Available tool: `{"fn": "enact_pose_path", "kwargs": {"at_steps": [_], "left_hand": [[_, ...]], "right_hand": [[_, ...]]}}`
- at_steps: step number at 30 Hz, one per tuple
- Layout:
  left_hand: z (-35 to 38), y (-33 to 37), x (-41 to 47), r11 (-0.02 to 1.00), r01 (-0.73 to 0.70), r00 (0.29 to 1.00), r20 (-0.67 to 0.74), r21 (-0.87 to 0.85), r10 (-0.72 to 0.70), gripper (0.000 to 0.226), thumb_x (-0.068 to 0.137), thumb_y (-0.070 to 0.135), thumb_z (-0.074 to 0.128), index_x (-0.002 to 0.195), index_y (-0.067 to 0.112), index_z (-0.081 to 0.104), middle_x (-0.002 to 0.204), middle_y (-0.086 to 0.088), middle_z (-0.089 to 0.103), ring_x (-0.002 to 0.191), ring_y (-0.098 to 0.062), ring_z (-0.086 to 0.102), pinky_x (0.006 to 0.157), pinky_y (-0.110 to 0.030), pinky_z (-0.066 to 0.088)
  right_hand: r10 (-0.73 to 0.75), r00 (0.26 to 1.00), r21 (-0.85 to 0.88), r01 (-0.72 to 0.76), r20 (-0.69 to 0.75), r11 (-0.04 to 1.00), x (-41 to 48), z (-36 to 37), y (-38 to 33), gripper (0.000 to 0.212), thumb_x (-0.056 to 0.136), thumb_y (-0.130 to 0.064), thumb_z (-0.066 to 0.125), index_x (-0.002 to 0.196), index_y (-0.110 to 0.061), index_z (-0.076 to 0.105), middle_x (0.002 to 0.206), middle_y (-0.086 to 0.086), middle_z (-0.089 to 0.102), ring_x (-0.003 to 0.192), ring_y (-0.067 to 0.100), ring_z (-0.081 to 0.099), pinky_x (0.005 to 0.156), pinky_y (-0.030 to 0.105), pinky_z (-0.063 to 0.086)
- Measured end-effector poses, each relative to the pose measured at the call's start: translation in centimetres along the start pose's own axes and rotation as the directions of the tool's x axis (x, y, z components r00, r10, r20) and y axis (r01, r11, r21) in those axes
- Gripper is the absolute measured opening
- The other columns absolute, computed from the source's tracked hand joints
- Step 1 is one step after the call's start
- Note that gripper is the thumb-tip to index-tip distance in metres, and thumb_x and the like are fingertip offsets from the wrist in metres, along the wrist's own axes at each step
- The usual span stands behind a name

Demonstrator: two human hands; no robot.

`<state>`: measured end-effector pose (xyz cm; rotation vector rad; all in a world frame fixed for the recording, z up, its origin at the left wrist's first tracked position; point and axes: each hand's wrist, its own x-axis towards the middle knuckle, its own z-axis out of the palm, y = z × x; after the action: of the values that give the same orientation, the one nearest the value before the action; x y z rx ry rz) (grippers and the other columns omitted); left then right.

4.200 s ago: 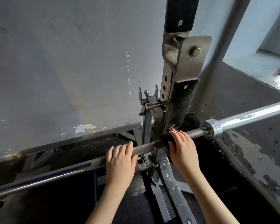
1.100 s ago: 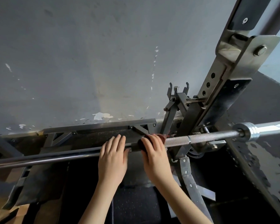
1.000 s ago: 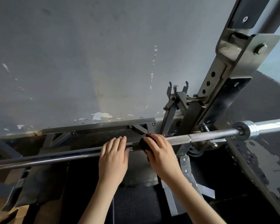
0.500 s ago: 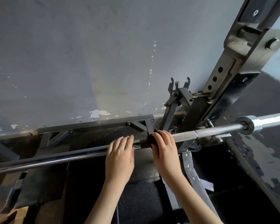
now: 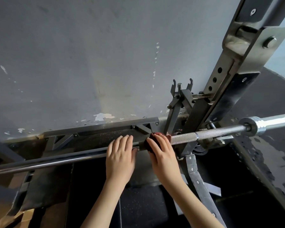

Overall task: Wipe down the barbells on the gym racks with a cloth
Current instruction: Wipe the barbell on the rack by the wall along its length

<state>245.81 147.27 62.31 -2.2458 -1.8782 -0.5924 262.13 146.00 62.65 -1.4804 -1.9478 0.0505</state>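
While barbell point(image 5: 212, 133) lies left-right, rising rightward, right hand point(image 5: 163, 155) clasps cloth point(image 5: 155, 134) round it; left hand point(image 5: 120, 158) rests flat.

Obs: L hand point(image 5: 120, 155) & R hand point(image 5: 163, 155) both bare. Forearms point(image 5: 102, 203) bare too, as far as frame shows. Fingers slim; nail detail too small to tell.

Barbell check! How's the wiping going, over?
Left grip resting on barbell. Right grip holding cloth round it. Rack post close beside cloth.
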Motion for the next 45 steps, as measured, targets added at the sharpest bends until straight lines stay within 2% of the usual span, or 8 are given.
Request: {"fn": "enact_pose_path", "kwargs": {"at_steps": [7,12,17,27,33,39,42,45], "left_hand": [[-0.3,-0.4,2.1,1.0,0.012,1.0,0.009,0.006,-0.012,0.05,0.094,0.039,0.033,0.118,0.01,0.066,0.114,-0.003,0.068,0.11,-0.027,0.061,0.099,-0.045,0.042],[-0.1,-0.8,3.4,1.0,0.002,1.0,0.024,0.027,-0.002,0.051,0.095,0.039,0.031,0.116,0.01,0.068,0.112,-0.003,0.069,0.11,-0.026,0.061,0.099,-0.041,0.038],[0.1,-1.1,4.0,1.0,0.004,1.0,0.018,0.012,-0.004,0.05,0.095,0.039,0.032,0.116,0.011,0.068,0.112,-0.002,0.069,0.11,-0.027,0.06,0.096,-0.043,0.044],[0.8,-1.6,5.8,0.999,0.001,1.0,-0.001,0.043,-0.001,0.05,0.093,0.038,0.033,0.106,0.012,0.074,0.096,-0.004,0.074,0.101,-0.027,0.067,0.085,-0.039,0.051],[1.5,-2.1,6.9,0.999,-0.001,1.0,-0.004,0.039,0.001,0.053,0.095,0.039,0.031,0.107,0.01,0.073,0.1,-0.006,0.074,0.105,-0.028,0.065,0.093,-0.044,0.048],[1.7,-2.2,6.7,0.997,-0.023,0.997,-0.071,0.078,0.028,0.05,0.095,0.038,0.033,0.103,0.011,0.074,0.096,-0.005,0.073,0.102,-0.027,0.065,0.092,-0.039,0.04],[1.7,-2.2,6.9,0.996,-0.019,0.997,-0.075,0.083,0.025,0.049,0.094,0.036,0.034,0.1,0.012,0.076,0.093,-0.004,0.074,0.1,-0.026,0.066,0.088,-0.037,0.046],[1.7,-2.2,7.0,0.998,-0.012,0.997,-0.073,0.068,0.017,0.048,0.093,0.034,0.035,0.095,0.012,0.076,0.089,-0.004,0.074,0.097,-0.026,0.067,0.085,-0.037,0.05]], "right_hand": [[0.159,0.978,-0.002,-0.161,-0.134,0.987,1.1,-0.4,1.2,0.045,0.078,0.004,0.072,0.122,-0.004,0.064,0.129,0.014,0.058,0.124,0.031,0.049,0.107,0.047,0.04],[-0.048,0.999,-0.053,0.047,-0.018,0.998,1.5,0.2,1.1,0.047,0.08,-0.001,0.071,0.126,-0.006,0.063,0.132,0.014,0.057,0.124,0.032,0.051,0.107,0.046,0.042],[0.122,0.982,-0.042,-0.129,-0.146,0.991,1.8,0.5,0.9,0.048,0.075,0.004,0.073,0.122,-0.003,0.065,0.128,0.015,0.059,0.121,0.031,0.049,0.113,0.032,0.029],[0.119,0.981,-0.047,-0.127,-0.151,0.991,2.7,0.7,0.9,0.047,0.075,0.0,0.075,0.12,-0.005,0.066,0.125,0.013,0.061,0.115,0.029,0.048,0.106,0.035,0.035],[-0.059,0.998,-0.08,0.056,-0.034,0.995,3.0,1.5,0.7,0.038,0.088,-0.016,0.057,0.125,-0.01,0.064,0.128,0.012,0.059,0.114,0.031,0.052,0.1,0.043,0.045],[0.053,0.993,-0.067,-0.06,-0.103,0.996,3.6,2.4,-1.7,0.037,0.088,-0.023,0.048,0.118,-0.012,0.067,0.121,0.008,0.061,0.108,0.029,0.048,0.093,0.039,0.043],[-0.066,0.998,-0.083,0.064,-0.021,0.994,3.7,1.6,0.1,0.036,0.086,-0.019,0.056,0.121,-0.013,0.065,0.123,0.008,0.06,0.108,0.028,0.051,0.095,0.038,0.043],[0.034,0.994,-0.137,-0.048,-0.102,0.989,3.8,0.5,2.3,0.037,0.081,-0.013,0.066,0.118,-0.012,0.067,0.123,0.008,0.061,0.106,0.029,0.053,0.091,0.041,0.047]]}}
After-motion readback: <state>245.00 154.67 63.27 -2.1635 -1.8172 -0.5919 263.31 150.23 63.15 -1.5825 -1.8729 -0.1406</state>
